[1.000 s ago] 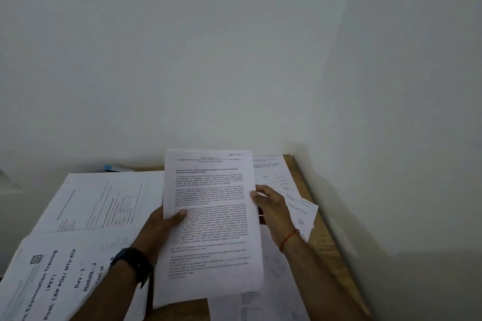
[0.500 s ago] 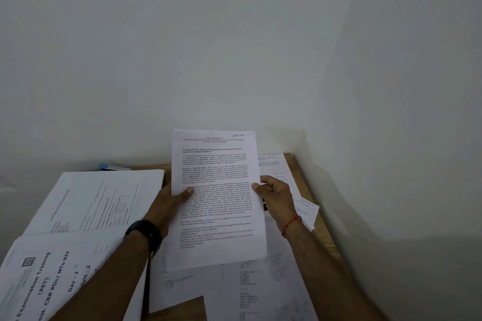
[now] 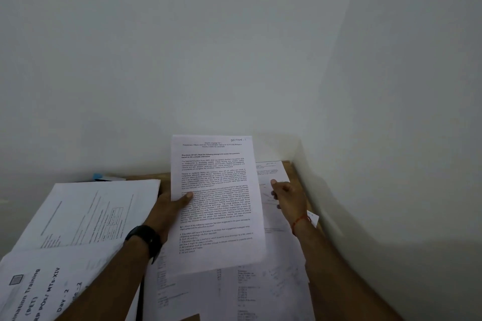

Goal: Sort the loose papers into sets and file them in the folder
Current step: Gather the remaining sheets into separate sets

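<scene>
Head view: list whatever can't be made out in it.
1. Left hand: fingers hidden behind the held SECTION-1 sheet; only the thumb shows.
2. Training booklet: title cut off by the frame's lower left edge.
3. Blue object: mostly hidden behind the paper stack; unidentifiable.
4. Desk papers: print blurred and too small to read.
5. Folder: none recognisable in this view.

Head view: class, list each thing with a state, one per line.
Section-1 sheet: held up, print facing us.
Left hand: pinches the sheet's left edge.
Right hand: beside the sheet, loosely curled, holding nothing.
Papers underneath: lying flat, overlapping.
</scene>
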